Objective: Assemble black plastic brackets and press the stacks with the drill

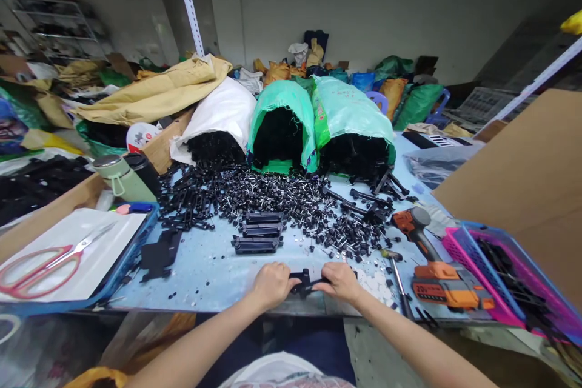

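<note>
My left hand [273, 285] is closed on one end of a black plastic part [304, 284] near the table's front edge. My right hand [341, 282] grips the other end, so the part is stretched between both hands. Fingers cover much of it, and its exact kind cannot be made out. Just beyond lie a few black bar-shaped plastic pieces [257, 245], set in parallel rows. Behind them spreads a heap of black-headed metal pins or screws [282, 197]. Small white pieces [375, 282] are scattered right of my right hand.
A hammer [398, 279], an orange cordless power tool [436, 273] and pink and blue baskets [464, 248] are on the right. Sacks, including a green one [284, 94], open toward me at the back. Left, scissors [59, 260] lie on paper in a blue tray [150, 224].
</note>
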Action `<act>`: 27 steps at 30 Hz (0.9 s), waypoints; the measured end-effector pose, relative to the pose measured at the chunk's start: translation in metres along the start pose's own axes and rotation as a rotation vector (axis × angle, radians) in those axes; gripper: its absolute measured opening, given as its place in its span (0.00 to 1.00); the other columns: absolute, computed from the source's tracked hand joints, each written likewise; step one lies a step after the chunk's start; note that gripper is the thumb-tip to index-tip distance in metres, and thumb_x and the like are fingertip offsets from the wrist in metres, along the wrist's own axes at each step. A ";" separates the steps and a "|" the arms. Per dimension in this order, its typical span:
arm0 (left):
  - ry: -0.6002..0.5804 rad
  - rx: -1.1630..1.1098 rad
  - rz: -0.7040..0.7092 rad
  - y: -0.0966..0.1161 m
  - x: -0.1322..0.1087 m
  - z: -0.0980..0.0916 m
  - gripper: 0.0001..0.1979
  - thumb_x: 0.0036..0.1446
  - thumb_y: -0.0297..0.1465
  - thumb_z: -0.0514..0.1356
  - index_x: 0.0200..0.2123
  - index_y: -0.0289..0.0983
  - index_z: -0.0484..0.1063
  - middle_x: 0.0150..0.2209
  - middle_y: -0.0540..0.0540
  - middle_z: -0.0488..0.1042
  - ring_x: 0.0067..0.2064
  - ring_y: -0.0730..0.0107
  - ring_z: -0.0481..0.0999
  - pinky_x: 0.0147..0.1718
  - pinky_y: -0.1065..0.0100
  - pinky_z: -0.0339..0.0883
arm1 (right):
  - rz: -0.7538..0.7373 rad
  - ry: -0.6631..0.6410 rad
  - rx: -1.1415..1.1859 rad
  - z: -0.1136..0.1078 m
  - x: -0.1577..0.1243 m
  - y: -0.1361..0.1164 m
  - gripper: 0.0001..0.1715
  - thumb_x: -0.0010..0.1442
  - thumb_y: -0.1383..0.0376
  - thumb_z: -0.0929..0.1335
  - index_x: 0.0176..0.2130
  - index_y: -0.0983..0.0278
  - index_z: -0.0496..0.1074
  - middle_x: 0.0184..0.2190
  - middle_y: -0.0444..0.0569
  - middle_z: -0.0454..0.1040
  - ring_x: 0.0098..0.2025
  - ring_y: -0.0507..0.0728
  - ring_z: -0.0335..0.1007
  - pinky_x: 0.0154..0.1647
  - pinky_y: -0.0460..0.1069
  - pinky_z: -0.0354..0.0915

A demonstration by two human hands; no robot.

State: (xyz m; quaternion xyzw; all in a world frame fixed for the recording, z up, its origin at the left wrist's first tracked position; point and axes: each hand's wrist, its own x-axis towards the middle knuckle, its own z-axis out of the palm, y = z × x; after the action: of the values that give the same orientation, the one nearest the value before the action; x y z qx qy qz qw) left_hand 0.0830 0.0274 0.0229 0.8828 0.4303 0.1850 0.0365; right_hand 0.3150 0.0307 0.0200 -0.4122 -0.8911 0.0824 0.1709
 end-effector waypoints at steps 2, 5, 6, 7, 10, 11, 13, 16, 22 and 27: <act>0.069 -0.180 -0.019 0.003 -0.007 -0.021 0.25 0.60 0.39 0.39 0.20 0.36 0.66 0.19 0.46 0.67 0.23 0.70 0.67 0.23 0.68 0.56 | -0.062 -0.031 0.252 -0.021 0.010 -0.022 0.36 0.60 0.45 0.47 0.19 0.63 0.64 0.16 0.46 0.62 0.21 0.51 0.60 0.24 0.46 0.54; 0.143 -0.580 -0.084 0.020 -0.020 -0.050 0.28 0.61 0.39 0.33 0.19 0.37 0.64 0.16 0.48 0.63 0.21 0.72 0.64 0.22 0.69 0.56 | -0.086 -0.038 0.698 -0.039 0.024 -0.060 0.36 0.61 0.48 0.45 0.18 0.63 0.60 0.14 0.45 0.60 0.19 0.51 0.59 0.24 0.46 0.56; 0.168 -0.697 -0.124 0.027 -0.024 -0.056 0.29 0.61 0.39 0.32 0.18 0.38 0.63 0.16 0.48 0.62 0.21 0.73 0.64 0.22 0.69 0.56 | -0.075 -0.011 0.830 -0.037 0.028 -0.073 0.35 0.61 0.48 0.45 0.17 0.62 0.60 0.14 0.45 0.59 0.19 0.51 0.58 0.23 0.47 0.56; 0.213 -0.790 -0.165 0.034 -0.028 -0.060 0.29 0.61 0.40 0.32 0.18 0.38 0.62 0.16 0.48 0.62 0.20 0.73 0.63 0.22 0.69 0.56 | -0.058 0.040 0.940 -0.029 0.031 -0.085 0.35 0.60 0.47 0.45 0.18 0.62 0.59 0.14 0.45 0.58 0.18 0.52 0.58 0.23 0.47 0.56; 0.459 -0.905 -0.314 0.049 -0.035 -0.055 0.29 0.60 0.42 0.32 0.19 0.38 0.64 0.18 0.47 0.64 0.23 0.70 0.65 0.24 0.66 0.60 | 0.103 0.340 1.078 0.017 0.044 -0.117 0.32 0.59 0.47 0.44 0.27 0.61 0.60 0.21 0.49 0.61 0.25 0.55 0.61 0.27 0.49 0.60; 0.536 -0.889 -0.347 0.049 -0.037 -0.051 0.29 0.60 0.42 0.32 0.22 0.38 0.66 0.21 0.45 0.66 0.26 0.68 0.67 0.26 0.65 0.62 | 0.193 0.445 1.056 0.034 0.049 -0.125 0.30 0.60 0.49 0.43 0.33 0.61 0.60 0.27 0.52 0.63 0.30 0.57 0.62 0.30 0.51 0.62; 0.608 -0.797 -0.345 0.042 -0.041 -0.042 0.30 0.60 0.42 0.31 0.34 0.38 0.70 0.29 0.42 0.71 0.32 0.64 0.70 0.30 0.62 0.64 | 0.312 0.526 0.965 0.061 0.062 -0.132 0.23 0.62 0.56 0.43 0.44 0.59 0.56 0.41 0.57 0.62 0.40 0.59 0.61 0.37 0.55 0.62; 0.564 -0.520 -0.218 0.016 -0.048 -0.032 0.31 0.59 0.44 0.30 0.52 0.36 0.62 0.35 0.39 0.73 0.35 0.62 0.71 0.32 0.62 0.64 | 0.242 0.439 0.814 0.071 0.093 -0.116 0.16 0.62 0.63 0.49 0.47 0.58 0.56 0.50 0.55 0.57 0.49 0.59 0.56 0.45 0.57 0.59; 0.240 0.098 -0.080 -0.043 -0.053 -0.009 0.33 0.48 0.54 0.48 0.51 0.39 0.63 0.31 0.42 0.72 0.35 0.61 0.71 0.33 0.63 0.64 | 0.266 0.281 0.412 0.034 0.216 -0.015 0.12 0.60 0.60 0.57 0.39 0.63 0.64 0.44 0.51 0.65 0.49 0.56 0.58 0.50 0.52 0.55; 0.178 0.174 -0.087 -0.062 -0.041 0.012 0.28 0.45 0.44 0.60 0.51 0.43 0.63 0.40 0.44 0.72 0.44 0.59 0.69 0.44 0.57 0.59 | 0.399 0.189 0.350 0.040 0.331 0.052 0.13 0.58 0.64 0.60 0.42 0.66 0.67 0.42 0.53 0.68 0.47 0.57 0.60 0.50 0.52 0.54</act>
State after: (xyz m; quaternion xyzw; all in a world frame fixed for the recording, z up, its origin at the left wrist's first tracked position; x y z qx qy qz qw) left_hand 0.0177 0.0361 -0.0140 0.8432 0.4842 0.2228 -0.0704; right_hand 0.1381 0.3166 0.0464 -0.5497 -0.7447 0.2282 0.3021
